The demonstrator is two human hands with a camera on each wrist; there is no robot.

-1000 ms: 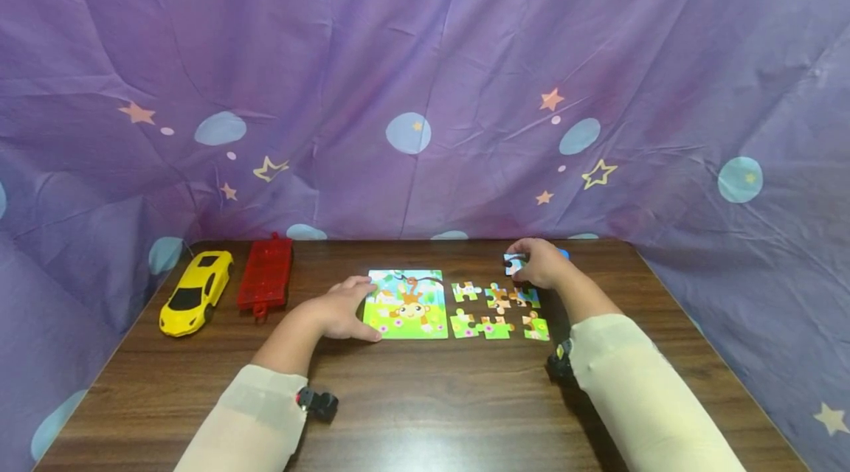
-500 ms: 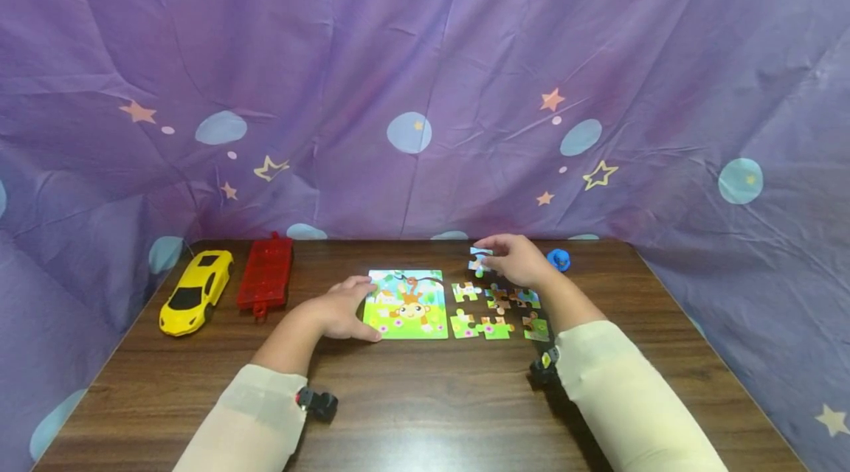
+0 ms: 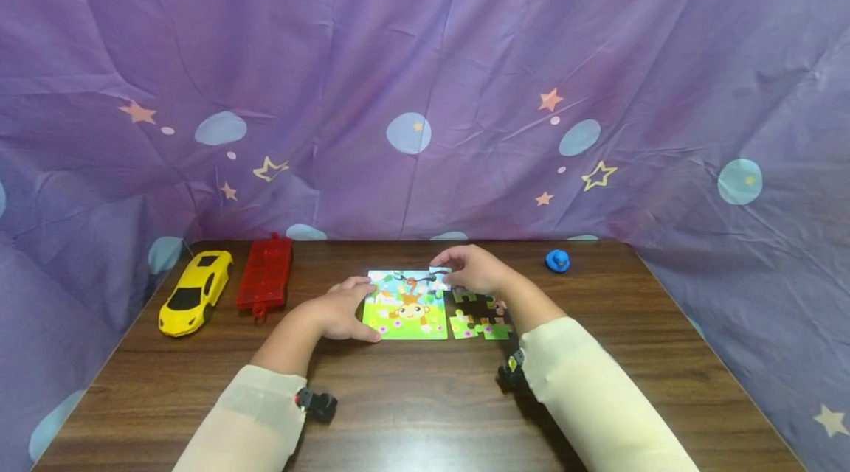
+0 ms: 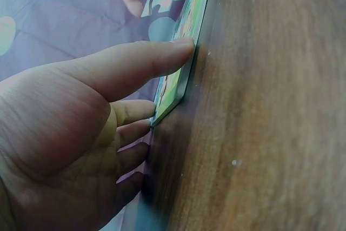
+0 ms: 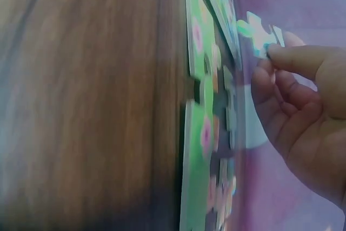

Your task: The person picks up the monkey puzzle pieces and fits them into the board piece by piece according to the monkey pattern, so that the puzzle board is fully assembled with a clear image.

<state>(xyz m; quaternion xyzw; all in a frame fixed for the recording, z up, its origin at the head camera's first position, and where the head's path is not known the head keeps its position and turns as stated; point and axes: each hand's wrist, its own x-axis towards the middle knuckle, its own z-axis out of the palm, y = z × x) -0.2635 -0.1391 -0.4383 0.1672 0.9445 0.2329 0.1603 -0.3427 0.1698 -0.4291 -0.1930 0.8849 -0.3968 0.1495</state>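
Note:
A square puzzle board point(image 3: 398, 321) with a monkey picture lies flat on the table. My left hand point(image 3: 339, 310) rests at its left side, the straight thumb touching the near edge and the extended fingers point(image 4: 132, 111) along the left edge. Over the board's far right corner, my right hand point(image 3: 479, 271) pinches a light blue puzzle piece point(image 5: 260, 35) between thumb and fingers. In the left wrist view that piece point(image 4: 162, 1) hangs tilted above the board. Several loose puzzle pieces point(image 3: 462, 326) lie right of the board, some hidden beneath my right hand and wrist.
On the left of the wooden table point(image 3: 412, 398) stand a yellow toy car point(image 3: 195, 293) and a red plastic tray-like part point(image 3: 265, 274). A small blue toy point(image 3: 558, 260) sits at the back right. A purple curtain point(image 3: 412, 88) hangs behind the table's far edge.
My right hand has carried the pinched puzzle piece leftward from the back right to over the board's far right corner, uncovering the blue toy. My left hand has stayed in place.

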